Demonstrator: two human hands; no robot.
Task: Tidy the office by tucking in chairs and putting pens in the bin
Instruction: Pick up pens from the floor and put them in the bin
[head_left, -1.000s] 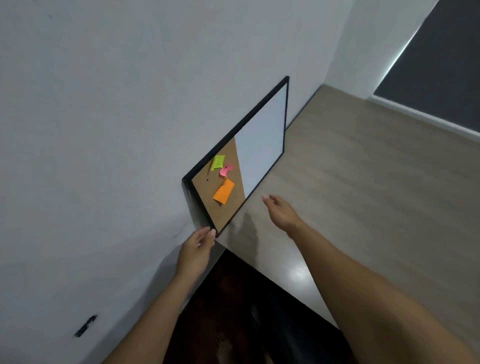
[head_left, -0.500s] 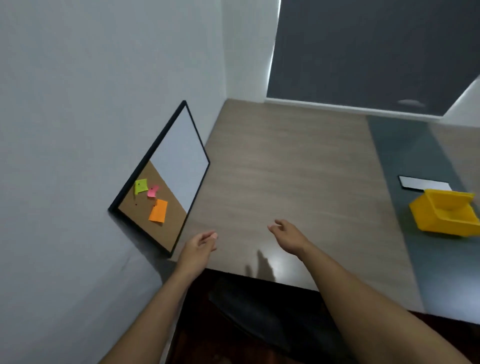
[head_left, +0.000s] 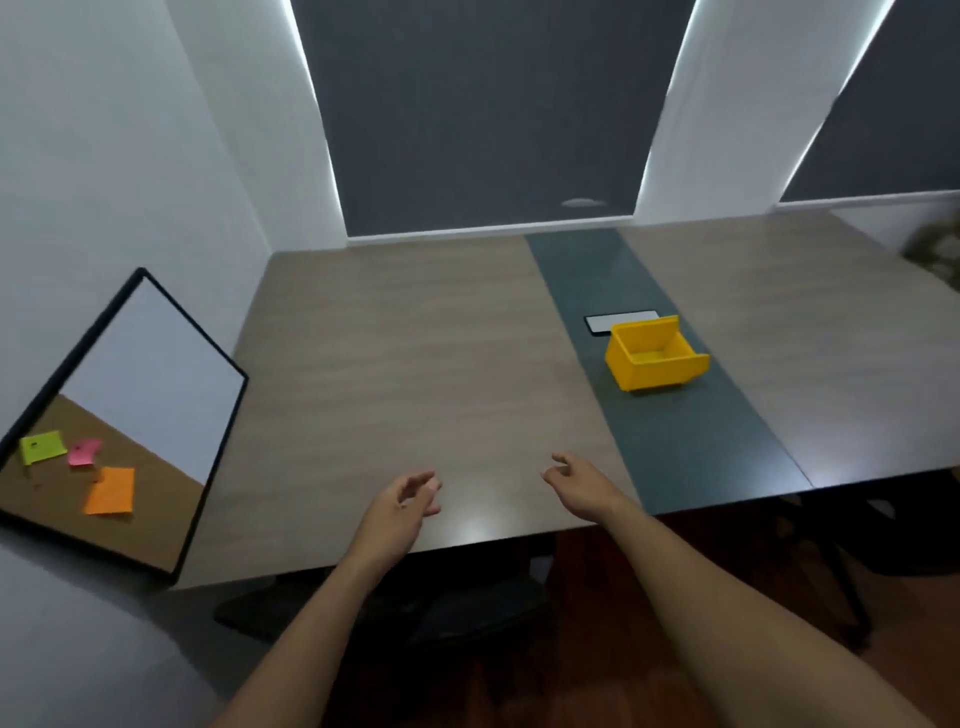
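A yellow bin (head_left: 653, 354) stands open and looks empty on the dark strip (head_left: 680, 431) that runs down the middle of the wooden table (head_left: 410, 364). My left hand (head_left: 397, 512) hovers over the table's near edge, fingers loosely curled and holding nothing. My right hand (head_left: 579, 486) hovers beside it, fingers apart, also holding nothing. A dark chair (head_left: 467, 608) sits under the table edge below my hands. A second dark chair (head_left: 893, 540) shows under the table at the right. No pen is in view.
A black-framed board (head_left: 130, 415), half whiteboard and half cork with three sticky notes, leans against the left wall on the table. A white flat device (head_left: 618, 321) lies behind the bin. Dark window blinds fill the far wall.
My view has swung right from the leaning board to the whole table, bringing the yellow bin into sight. My left hand has left the board's corner; both hands now hover over the table edge.
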